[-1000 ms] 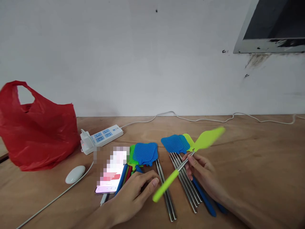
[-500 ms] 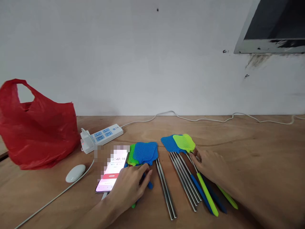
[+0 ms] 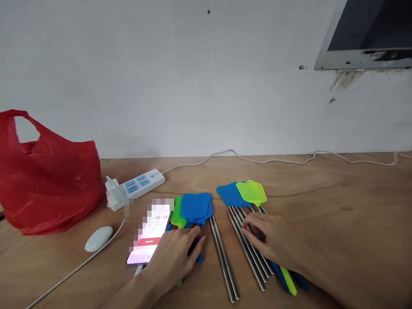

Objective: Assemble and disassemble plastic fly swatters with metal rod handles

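My left hand (image 3: 175,253) is curled over the handles of the left fly swatters, whose blue head (image 3: 195,206) overlaps a green head (image 3: 177,213). Parts of the handles show beneath it. Two metal chopsticks (image 3: 223,257) lie to its right. My right hand (image 3: 268,236) has thumb and index finger close together at a fanned bunch of metal chopsticks (image 3: 247,251); the exact grip is partly hidden. Beyond it lie a blue swatter head (image 3: 229,195) and a yellow-green swatter head (image 3: 251,192). A yellow-green handle (image 3: 289,281) sticks out below my right hand.
A lit phone (image 3: 149,236) lies by my left hand. Behind it is a white power strip (image 3: 144,182) with a plug in it. A white oval object (image 3: 98,238) and a red plastic bag (image 3: 51,180) are at left. A thin cable (image 3: 270,162) runs along the wall.
My right hand has shifted left and down from the neck of the yellow-green swatter onto the metal chopsticks, which now fan out slightly. My left hand stays on the left swatters.
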{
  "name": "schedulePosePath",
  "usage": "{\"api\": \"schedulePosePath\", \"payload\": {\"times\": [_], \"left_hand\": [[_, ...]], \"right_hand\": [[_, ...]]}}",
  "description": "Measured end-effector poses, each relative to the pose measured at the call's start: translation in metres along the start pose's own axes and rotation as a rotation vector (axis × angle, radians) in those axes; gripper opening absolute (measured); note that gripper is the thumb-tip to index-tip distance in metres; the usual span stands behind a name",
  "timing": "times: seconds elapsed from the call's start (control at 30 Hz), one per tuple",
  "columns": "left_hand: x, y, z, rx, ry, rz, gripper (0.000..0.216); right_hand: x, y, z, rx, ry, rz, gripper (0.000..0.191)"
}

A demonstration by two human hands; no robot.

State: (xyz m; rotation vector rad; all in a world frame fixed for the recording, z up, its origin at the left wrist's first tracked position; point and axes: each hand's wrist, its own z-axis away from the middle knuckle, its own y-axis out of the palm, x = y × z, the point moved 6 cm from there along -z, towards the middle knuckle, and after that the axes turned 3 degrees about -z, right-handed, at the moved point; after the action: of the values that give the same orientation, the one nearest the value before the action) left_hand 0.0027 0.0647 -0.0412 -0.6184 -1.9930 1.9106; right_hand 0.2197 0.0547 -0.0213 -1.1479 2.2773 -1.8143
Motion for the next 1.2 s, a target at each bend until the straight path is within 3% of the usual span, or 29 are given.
{"api": "schedulePosePath", "payload": {"times": [0.33, 0.63, 0.83, 1.03, 1.2], "left_hand": [[-0.018, -0.011, 0.005, -0.072, 0.204, 0.221, 0.014], [-0.034, -0.012, 0.006, -0.006, 0.394, 0.296, 0.033], [-0.028, -0.009, 0.004, -0.029, 0.327, 0.283, 0.033], [-0.021, -0.01, 0.005, -0.121, 0.25, 0.304, 0.025], [-0.021, -0.013, 0.004, -0.121, 0.219, 0.325, 0.016]], "right_hand": [[0.009, 0.0, 0.002, -0.003, -0.111, -0.019, 0.015], [0.008, 0.002, 0.003, -0.019, -0.122, -0.042, 0.015], [0.008, 0.004, 0.004, 0.002, -0.096, -0.046, 0.012], [0.016, 0.015, 0.01, 0.125, -0.126, -0.076, 0.01], [0.014, 0.022, 0.011, 0.157, -0.07, -0.078, 0.006]]}}
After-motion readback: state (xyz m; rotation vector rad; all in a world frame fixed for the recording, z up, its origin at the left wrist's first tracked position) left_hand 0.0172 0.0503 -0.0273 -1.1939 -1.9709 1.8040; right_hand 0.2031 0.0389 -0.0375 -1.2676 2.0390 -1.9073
